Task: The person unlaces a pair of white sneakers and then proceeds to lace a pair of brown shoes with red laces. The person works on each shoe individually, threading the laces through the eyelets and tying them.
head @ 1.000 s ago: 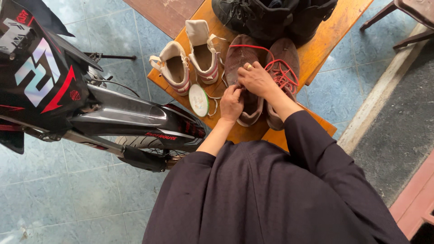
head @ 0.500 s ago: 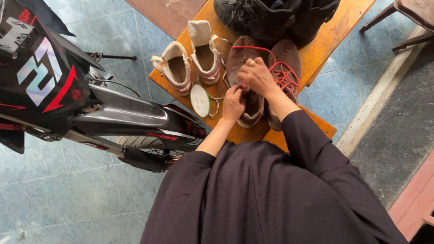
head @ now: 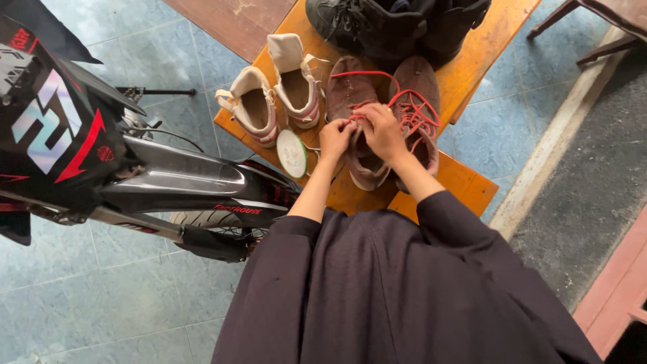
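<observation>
Motorbike (head: 135, 175) far left. White shoes (head: 283, 94) unlaced on surface (head: 472, 182). Left hand (head: 335, 139), right hand (head: 382, 131) fingers pinching red lace (head: 364, 73) over left brown shoe (head: 357, 128); lacing looks partly done, right brown shoe (head: 419, 101) laced loosely.

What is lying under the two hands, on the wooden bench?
Under the left hand and right hand lies a brown shoe with a red lace, on the wooden bench. The hands cover its middle, so the lacing there cannot be seen.
</observation>
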